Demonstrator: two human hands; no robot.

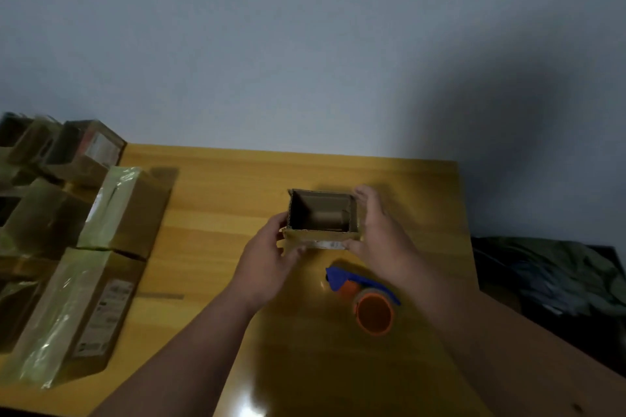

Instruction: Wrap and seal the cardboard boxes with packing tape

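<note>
Small open box (321,216) mid-counter (210,213), pinched between left hand (267,255) and right hand (372,230), each grip curled round a side wall. Tape roll (371,306) just beside, untouched. Risk: thin walls buckling under squeeze, leaving flaps misaligned for sealing.

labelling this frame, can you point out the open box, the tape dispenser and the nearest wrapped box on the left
open box (320,237): head view, on its near outer wall.
tape dispenser (374,313): head view, on the orange roll's core.
nearest wrapped box (79,315): head view, on its taped top face.
</note>
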